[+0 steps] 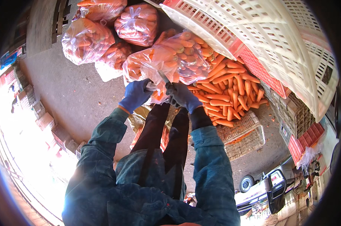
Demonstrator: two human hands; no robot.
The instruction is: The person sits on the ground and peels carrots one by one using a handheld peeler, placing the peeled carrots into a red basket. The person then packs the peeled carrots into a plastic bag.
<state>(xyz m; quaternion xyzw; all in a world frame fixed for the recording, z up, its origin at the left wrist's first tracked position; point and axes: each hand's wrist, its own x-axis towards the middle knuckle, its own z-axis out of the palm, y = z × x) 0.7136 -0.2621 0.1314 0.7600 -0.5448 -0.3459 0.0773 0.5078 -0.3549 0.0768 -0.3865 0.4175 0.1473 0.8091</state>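
Observation:
My left hand point(136, 95), in a blue glove with dark fingertips, is closed on the gathered mouth of a clear plastic bag of carrots point(151, 62). Opposite it, my right hand point(180, 96), gloved in dark grey and blue, is wrapped round a knife; its narrow blade point(163, 77) points up and left over the bag. The knife's handle is hidden in my fingers. Just beyond my right hand, another clear bag full of carrots point(193, 56) leans against the first. A big heap of loose carrots point(227, 90) spreads to the right of my hands.
Several filled carrot bags point(136, 24) stand at the far left. White plastic crates point(253, 28) tower at the upper right, with a red crate point(261, 67) among them. A wire-like crate point(246, 137) lies by the heap. A vehicle's wheel point(246, 183) shows at lower right.

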